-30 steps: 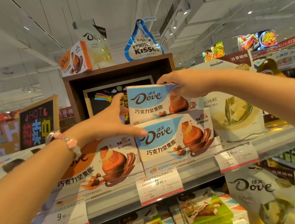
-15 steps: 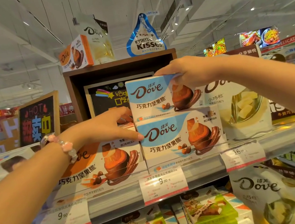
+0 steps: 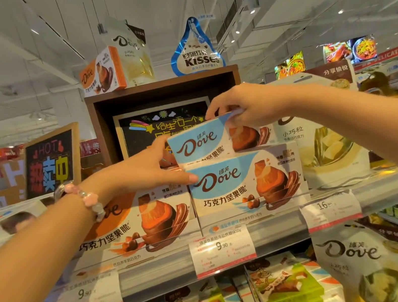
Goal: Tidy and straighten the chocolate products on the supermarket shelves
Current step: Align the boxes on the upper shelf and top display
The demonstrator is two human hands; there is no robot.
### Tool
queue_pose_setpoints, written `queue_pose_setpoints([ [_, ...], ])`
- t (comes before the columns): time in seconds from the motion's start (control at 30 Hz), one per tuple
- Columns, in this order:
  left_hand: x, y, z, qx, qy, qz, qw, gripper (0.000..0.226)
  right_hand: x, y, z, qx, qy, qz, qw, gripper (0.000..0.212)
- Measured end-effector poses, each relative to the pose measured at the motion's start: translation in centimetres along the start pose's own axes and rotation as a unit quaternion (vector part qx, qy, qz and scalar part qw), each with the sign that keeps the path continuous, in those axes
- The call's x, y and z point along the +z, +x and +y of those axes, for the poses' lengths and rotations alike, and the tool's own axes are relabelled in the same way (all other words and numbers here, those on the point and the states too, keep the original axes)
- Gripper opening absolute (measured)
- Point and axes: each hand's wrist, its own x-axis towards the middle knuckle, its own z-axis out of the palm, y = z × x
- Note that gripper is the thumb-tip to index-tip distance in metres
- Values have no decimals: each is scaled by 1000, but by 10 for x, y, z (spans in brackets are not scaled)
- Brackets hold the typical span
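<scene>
From the head camera, a supermarket aisle runs under a white ceiling with spot lights; a steel shelf carries price tags along its front edge. On it an upper blue Dove box sits tilted on a lower blue Dove box, beside an orange Dove box. The right hand pinches the upper box's top edge with curled fingers; the left hand touches its left end, fingers extended. Green Kinder boxes fill the shelf below.
</scene>
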Motion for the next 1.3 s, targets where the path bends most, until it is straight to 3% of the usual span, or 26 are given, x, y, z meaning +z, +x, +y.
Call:
queue_pose_setpoints([
  [0.07,0,1,-2,-1,-3,5,1000,128,5,0,2,10,21,-1,1000,29],
  [0.13,-1,1,-3,14,-4,2,1000,125,12,-1,5,20,15,-15,1000,29],
  [0.27,-3,1,-4,44,30,-27,998,91,33,-7,16,28,41,-65,997,23],
  [0.33,-3,2,-3,58,42,-41,997,65,36,-9,19,31,75,-54,995,18],
  [0.4,-3,2,-2,68,38,-51,996,57,37,-11,19,13,73,-38,997,10],
  [0.57,-3,4,-3,68,26,-55,996,66,47,-17,10,-3,77,-67,995,58],
  [0.63,-3,5,-4,67,30,-54,996,69,49,-19,10,-7,92,-72,993,64],
  [1.13,-2,3,-1,75,39,-46,995,53,52,-26,2,-47,-60,11,997,59],
  [1.3,-1,0,8,71,106,-20,992,43,48,-39,2,-85,-84,138,983,51],
])
